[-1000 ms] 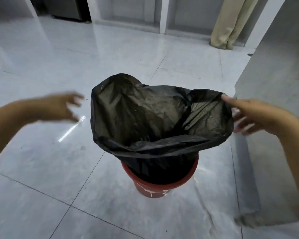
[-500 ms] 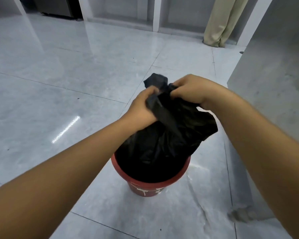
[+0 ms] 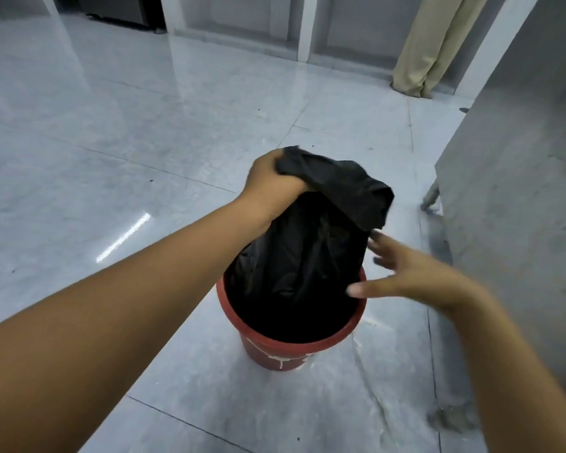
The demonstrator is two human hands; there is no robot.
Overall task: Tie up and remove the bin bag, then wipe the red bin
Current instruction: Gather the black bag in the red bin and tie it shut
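Note:
A black bin bag [image 3: 307,256] sits inside the red bin [image 3: 275,353] on the tiled floor at the centre of the view. The bag's top is gathered into a bunch, and a loose flap droops to the right. My left hand [image 3: 270,181] is shut on that gathered neck, above the bin. My right hand [image 3: 402,273] hovers with fingers spread beside the bag's right side, just over the bin's rim, holding nothing. White drips mark the bin's outer wall.
A grey concrete wall [image 3: 520,191] rises close on the right of the bin. Beige curtains [image 3: 428,50] hang at the back right. Glossy grey floor tiles [image 3: 111,158] stretch to the left and behind. A dark appliance [image 3: 118,8] stands at the back left.
The bag's wide open mouth was gathered into a bunch by both hands. My right hand has since let go and dropped to the bag's right side; my left hand keeps its hold.

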